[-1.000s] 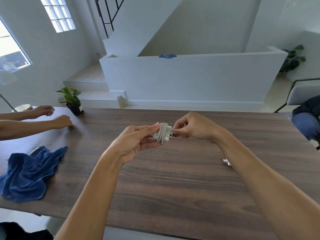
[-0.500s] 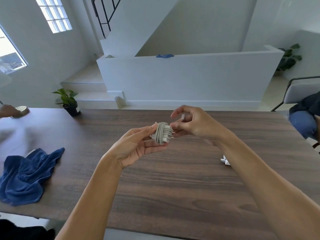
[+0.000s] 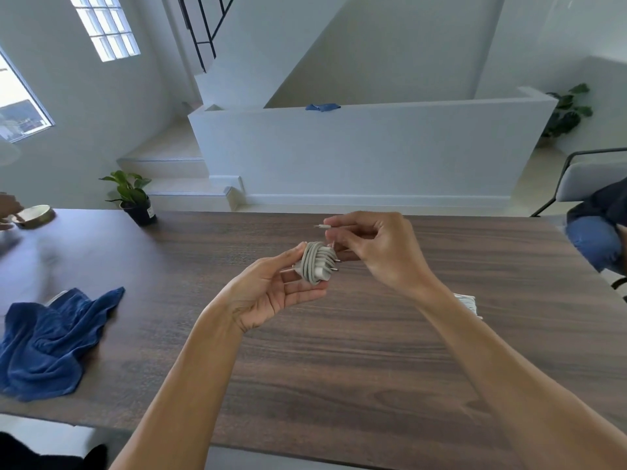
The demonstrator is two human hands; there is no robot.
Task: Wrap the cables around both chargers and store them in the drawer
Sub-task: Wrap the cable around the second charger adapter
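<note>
Head camera shows the left hand (image 3: 271, 293) cradling the charger (image 3: 317, 262), cable wound round it, above the wooden surface (image 3: 339, 368). Right hand (image 3: 376, 247) pinches the cable's plug end (image 3: 322, 227) at its twelve o'clock. Another white bundle (image 3: 470, 303) peeks past the right forearm at three o'clock. Blue cloth (image 3: 51, 337) lies at nine, potted plant (image 3: 134, 198) at ten near the far edge.

Charger (image 3: 319, 270): smooth white plastic body with bare metal prongs; wound cable (image 3: 314, 257) has a matt pale-grey rubbery sheath. Table (image 3: 339, 361): dark wood-grain top, low satin sheen. At 9 o'clock, cloth (image 3: 51, 337): soft blue fabric, matt, creased. At 10 o'clock, bowl (image 3: 35, 215): dull brass-like metal; plant pot (image 3: 140, 213): black plastic, semi-gloss.
</note>
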